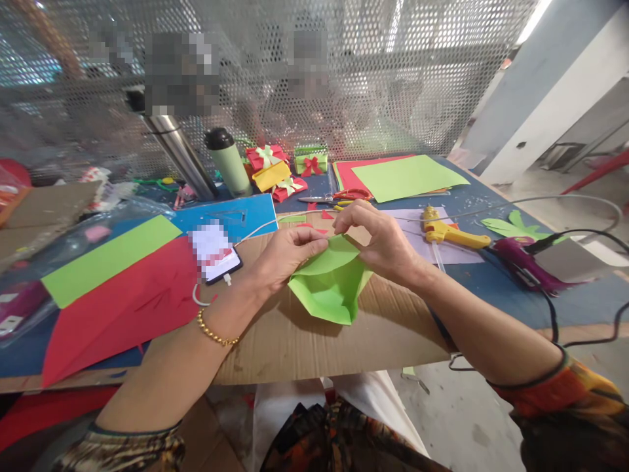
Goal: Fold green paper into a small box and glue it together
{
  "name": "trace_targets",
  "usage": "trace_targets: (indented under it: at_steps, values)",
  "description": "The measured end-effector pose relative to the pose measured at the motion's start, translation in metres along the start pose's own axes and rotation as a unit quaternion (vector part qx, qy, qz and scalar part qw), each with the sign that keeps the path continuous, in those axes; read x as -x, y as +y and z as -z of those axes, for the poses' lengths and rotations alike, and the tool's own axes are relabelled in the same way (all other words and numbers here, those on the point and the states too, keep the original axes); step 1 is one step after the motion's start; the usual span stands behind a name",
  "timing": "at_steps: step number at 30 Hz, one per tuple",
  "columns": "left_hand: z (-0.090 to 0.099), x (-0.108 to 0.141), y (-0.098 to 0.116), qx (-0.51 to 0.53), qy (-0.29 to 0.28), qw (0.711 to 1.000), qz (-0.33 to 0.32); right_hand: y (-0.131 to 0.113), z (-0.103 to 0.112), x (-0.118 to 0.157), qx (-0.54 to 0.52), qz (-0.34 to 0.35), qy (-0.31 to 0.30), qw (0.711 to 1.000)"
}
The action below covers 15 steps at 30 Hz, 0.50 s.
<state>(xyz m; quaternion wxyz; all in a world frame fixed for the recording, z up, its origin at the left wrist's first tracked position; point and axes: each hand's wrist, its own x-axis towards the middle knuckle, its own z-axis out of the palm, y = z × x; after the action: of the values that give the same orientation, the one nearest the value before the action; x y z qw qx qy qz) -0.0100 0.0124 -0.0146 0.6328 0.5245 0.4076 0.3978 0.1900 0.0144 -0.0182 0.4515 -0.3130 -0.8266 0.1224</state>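
Note:
Both of my hands hold a folded green paper box (pixel 327 295) above a sheet of brown cardboard (pixel 275 347). Its open side faces me, and a rounded flap rises at the top. My left hand (pixel 295 248) pinches the flap's left side between thumb and fingers. At the flap's upper right, my right hand (pixel 378 239) has its fingers bent and closed on the paper. Small red paper scraps (pixel 326 215) lie just beyond my hands. A yellow glue gun (pixel 449 233) rests on a pale purple sheet (pixel 407 226) to the right.
Behind are finished small paper boxes (pixel 275 176), scissors (pixel 351 195), a green bottle (pixel 228 164) and a steel flask (pixel 179 154). A phone (pixel 216 252) and red paper (pixel 132 298) lie left. A purple device (pixel 528 265) with cables sits right. A white cord crosses the table.

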Motion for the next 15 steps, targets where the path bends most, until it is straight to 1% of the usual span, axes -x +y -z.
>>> trace_targets:
  at_steps: [5,11,15]
  values:
    - [-0.0005,0.0004,0.0004,0.003,0.002,1.000,-0.006,0.0022,-0.0011,0.0010,0.029,0.005,0.000,1.000]
    - [-0.0003,0.0008,0.0029,0.008,0.012,1.000,-0.008,0.0060,-0.0030,0.0025,0.141,0.069,0.033,0.987]
    - [-0.0010,0.0001,0.0033,0.011,0.023,1.000,-0.010,0.0056,-0.0035,0.0035,0.175,0.093,0.045,0.979]
